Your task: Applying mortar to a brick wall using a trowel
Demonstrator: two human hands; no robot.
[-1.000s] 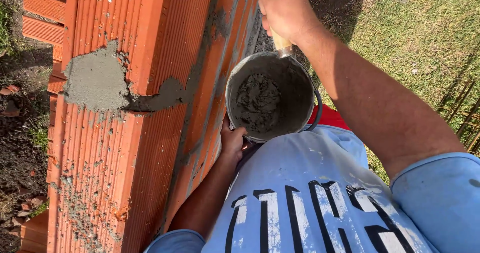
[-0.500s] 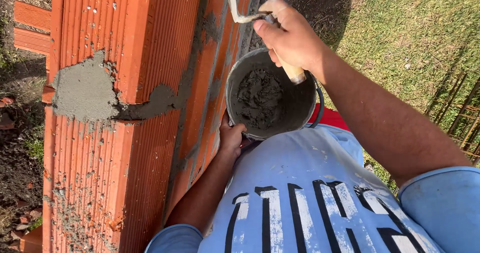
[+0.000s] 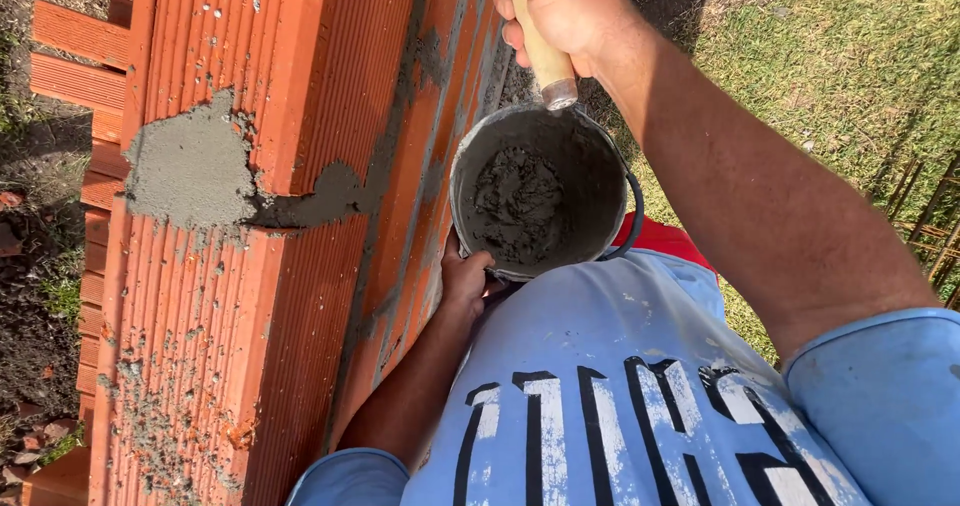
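Note:
My right hand (image 3: 565, 6) is shut on the wooden handle of a trowel (image 3: 545, 61), just above the far rim of a grey bucket (image 3: 590, 181); the trowel's blade is out of sight. Wet mortar (image 3: 515, 201) lies in the bucket's bottom. My left hand (image 3: 465, 276) grips the bucket's near rim from below and holds it against my body, beside the red brick wall (image 3: 320, 96). A patch of grey mortar (image 3: 190, 171) sits on the wall's top, with more squeezed out of the joint (image 3: 330, 196) between two bricks.
Stacked red bricks (image 3: 70, 56) stick out at the wall's far left. Dark soil and rubble (image 3: 35, 316) lie left of the wall. Grass (image 3: 840, 66) covers the ground on the right, with thin metal rods (image 3: 925, 216) at the right edge.
My right hand swung the trowel up over the wall, then drew back so that only the handle shows above the bucket. The bucket and my left hand stayed put.

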